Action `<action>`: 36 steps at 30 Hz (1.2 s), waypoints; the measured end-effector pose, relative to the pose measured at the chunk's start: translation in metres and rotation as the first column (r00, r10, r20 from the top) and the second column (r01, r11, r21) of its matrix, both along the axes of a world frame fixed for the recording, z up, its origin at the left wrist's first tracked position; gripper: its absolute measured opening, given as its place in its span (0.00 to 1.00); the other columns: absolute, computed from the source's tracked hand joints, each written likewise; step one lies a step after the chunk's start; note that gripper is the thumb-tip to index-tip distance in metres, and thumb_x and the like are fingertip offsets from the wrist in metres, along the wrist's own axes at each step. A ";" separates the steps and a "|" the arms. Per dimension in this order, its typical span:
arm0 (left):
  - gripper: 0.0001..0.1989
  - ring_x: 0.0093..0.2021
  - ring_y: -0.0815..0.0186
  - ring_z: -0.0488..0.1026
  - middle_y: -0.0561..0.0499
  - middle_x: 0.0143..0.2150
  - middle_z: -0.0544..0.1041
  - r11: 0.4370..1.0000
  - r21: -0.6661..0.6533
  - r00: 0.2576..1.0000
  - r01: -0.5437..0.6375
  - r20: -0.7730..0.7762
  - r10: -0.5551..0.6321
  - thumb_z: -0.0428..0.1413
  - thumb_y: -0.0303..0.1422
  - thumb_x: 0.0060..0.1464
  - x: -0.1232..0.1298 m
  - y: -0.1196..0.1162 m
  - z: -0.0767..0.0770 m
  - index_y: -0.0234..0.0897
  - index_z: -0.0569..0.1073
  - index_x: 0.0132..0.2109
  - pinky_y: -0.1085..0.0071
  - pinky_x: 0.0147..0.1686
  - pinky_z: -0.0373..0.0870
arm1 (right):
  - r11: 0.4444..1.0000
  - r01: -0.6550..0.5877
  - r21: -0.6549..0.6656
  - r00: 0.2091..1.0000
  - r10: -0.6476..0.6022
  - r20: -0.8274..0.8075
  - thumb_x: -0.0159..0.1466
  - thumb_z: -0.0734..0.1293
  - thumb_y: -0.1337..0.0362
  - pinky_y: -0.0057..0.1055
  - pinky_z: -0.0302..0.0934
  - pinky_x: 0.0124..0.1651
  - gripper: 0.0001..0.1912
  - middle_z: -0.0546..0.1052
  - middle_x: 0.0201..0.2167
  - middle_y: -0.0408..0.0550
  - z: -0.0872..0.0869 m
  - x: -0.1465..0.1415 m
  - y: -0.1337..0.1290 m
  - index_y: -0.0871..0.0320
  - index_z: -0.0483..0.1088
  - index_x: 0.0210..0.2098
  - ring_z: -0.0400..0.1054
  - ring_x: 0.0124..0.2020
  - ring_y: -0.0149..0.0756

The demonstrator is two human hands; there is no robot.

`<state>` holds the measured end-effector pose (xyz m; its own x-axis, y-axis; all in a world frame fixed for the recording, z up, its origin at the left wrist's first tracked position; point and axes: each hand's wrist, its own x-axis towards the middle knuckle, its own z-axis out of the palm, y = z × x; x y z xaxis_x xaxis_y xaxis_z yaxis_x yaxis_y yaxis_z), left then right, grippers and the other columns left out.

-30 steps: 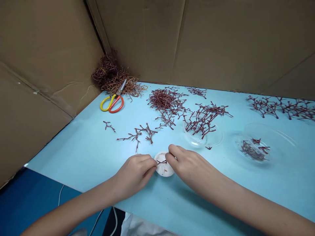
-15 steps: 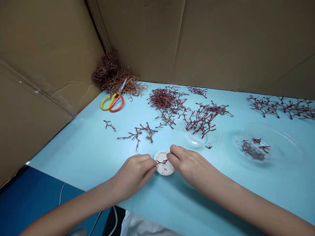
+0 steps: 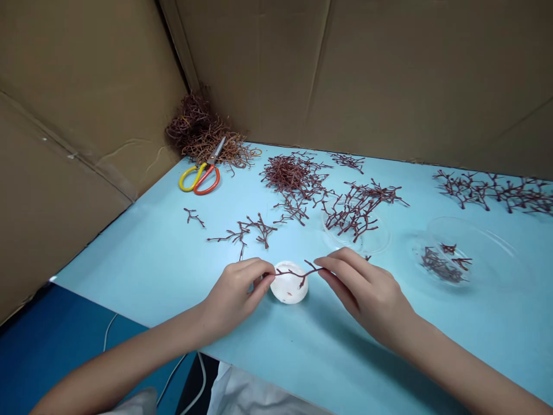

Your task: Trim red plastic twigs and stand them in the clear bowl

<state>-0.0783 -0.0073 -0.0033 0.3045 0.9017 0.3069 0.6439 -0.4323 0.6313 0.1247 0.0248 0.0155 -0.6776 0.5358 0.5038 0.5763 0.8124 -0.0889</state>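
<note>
A thin dark reddish-brown branched twig (image 3: 290,273) stretches between my two hands, just above a small round white dish (image 3: 290,295). My left hand (image 3: 242,291) pinches the twig's left end between thumb and fingertips. At its right end, the fingertips of my right hand (image 3: 367,288) close on the twig. Short side shoots stick up and down near the right end. White material with a few reddish specks fills the dish.
Loose twigs (image 3: 246,230) lie beyond my hands, with a dense twig pile (image 3: 289,173) behind. Yellow-and-red-handled scissors (image 3: 207,173) rest by a tangled brown heap (image 3: 203,129). A clear plastic bowl (image 3: 380,233) holds twigs; another clear container (image 3: 443,268) has small pieces. Cardboard walls (image 3: 367,75) border the blue table.
My right hand has moved right, away from the dish, and more of the twig now shows between my hands. The twig has risen slightly; my left hand has barely shifted.
</note>
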 end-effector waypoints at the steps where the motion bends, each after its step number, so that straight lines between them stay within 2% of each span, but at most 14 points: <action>1: 0.06 0.23 0.74 0.64 0.54 0.23 0.68 1.000 -0.009 1.000 0.002 0.000 -0.002 0.46 0.25 0.52 0.001 0.000 -0.001 0.34 0.67 0.31 0.80 0.23 0.61 | 0.998 -0.036 0.045 0.999 0.037 -0.020 0.62 0.54 0.71 0.23 0.57 0.24 0.07 0.69 0.25 0.48 -0.004 0.002 0.000 0.62 0.63 0.35 0.63 0.24 0.29; 4: 0.06 0.22 0.74 0.63 0.54 0.23 0.67 0.999 -0.053 1.000 -0.004 -0.003 0.004 0.46 0.25 0.52 0.001 0.001 -0.002 0.33 0.67 0.31 0.80 0.22 0.59 | 0.985 -0.123 0.123 0.992 0.125 -0.006 0.60 0.56 0.73 0.24 0.57 0.25 0.06 0.69 0.25 0.49 -0.012 0.007 0.001 0.63 0.62 0.36 0.62 0.25 0.30; 7: 0.06 0.20 0.75 0.61 0.55 0.21 0.67 0.992 -0.128 1.000 0.010 -0.023 -0.013 0.47 0.25 0.52 0.003 0.002 -0.002 0.33 0.67 0.30 0.80 0.21 0.57 | 0.981 -0.155 0.115 0.988 0.156 0.001 0.60 0.55 0.74 0.24 0.55 0.23 0.06 0.68 0.24 0.49 -0.017 0.007 0.002 0.63 0.62 0.34 0.60 0.23 0.30; 12: 0.07 0.21 0.75 0.61 0.56 0.22 0.67 0.980 -0.198 0.995 0.010 -0.098 -0.029 0.46 0.24 0.51 0.006 0.004 -0.001 0.33 0.67 0.28 0.80 0.22 0.56 | 0.998 -0.067 -0.022 0.997 0.066 -0.032 0.62 0.53 0.70 0.23 0.56 0.23 0.10 0.66 0.23 0.48 -0.016 -0.002 0.006 0.63 0.63 0.31 0.60 0.22 0.29; 17: 0.09 0.23 0.73 0.63 0.54 0.23 0.67 0.976 -0.215 0.973 0.024 -0.218 -0.072 0.44 0.26 0.54 0.008 0.002 0.000 0.33 0.67 0.28 0.78 0.23 0.57 | 0.996 0.004 -0.090 0.997 0.003 0.075 0.63 0.51 0.69 0.23 0.54 0.23 0.12 0.64 0.24 0.46 -0.018 -0.006 0.006 0.62 0.63 0.29 0.59 0.21 0.28; 23: 0.09 0.29 0.67 0.68 0.51 0.28 0.71 0.959 -0.282 0.895 0.030 -0.420 -0.152 0.43 0.25 0.54 0.011 0.003 0.008 0.33 0.68 0.32 0.73 0.29 0.62 | 0.999 0.000 -0.037 0.987 0.006 0.163 0.64 0.49 0.68 0.24 0.51 0.20 0.16 0.63 0.22 0.45 -0.015 -0.008 0.003 0.61 0.64 0.27 0.55 0.19 0.28; 30: 0.10 0.28 0.64 0.68 0.51 0.27 0.70 0.954 -0.298 0.788 0.048 -0.575 -0.219 0.43 0.23 0.54 0.017 0.007 0.016 0.34 0.68 0.30 0.68 0.30 0.62 | 0.999 -0.041 -0.018 0.981 0.043 0.190 0.64 0.48 0.69 0.24 0.51 0.20 0.19 0.64 0.21 0.46 -0.014 -0.011 0.004 0.62 0.65 0.26 0.55 0.19 0.29; 33: 0.10 0.28 0.65 0.67 0.52 0.26 0.70 0.960 -0.276 0.806 0.041 -0.559 -0.195 0.44 0.24 0.54 0.015 0.007 0.018 0.34 0.68 0.30 0.69 0.30 0.61 | 0.999 -0.039 -0.028 0.989 0.042 0.141 0.63 0.51 0.69 0.24 0.53 0.21 0.15 0.64 0.22 0.46 -0.015 -0.008 0.006 0.62 0.65 0.27 0.56 0.19 0.29; 36: 0.09 0.27 0.68 0.66 0.53 0.27 0.70 0.979 -0.204 0.891 0.031 -0.438 -0.119 0.44 0.25 0.54 0.008 0.007 0.020 0.35 0.68 0.32 0.72 0.29 0.60 | 0.996 -0.038 -0.080 0.998 0.041 0.037 0.63 0.52 0.69 0.23 0.55 0.22 0.12 0.65 0.23 0.47 -0.012 -0.003 0.008 0.62 0.64 0.29 0.59 0.21 0.29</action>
<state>-0.0705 -0.0008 0.0168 0.4381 0.8976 -0.0482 0.8462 -0.3937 0.3591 0.1218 0.0329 0.0038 -0.7170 0.5455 0.4340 0.5485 0.8257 -0.1317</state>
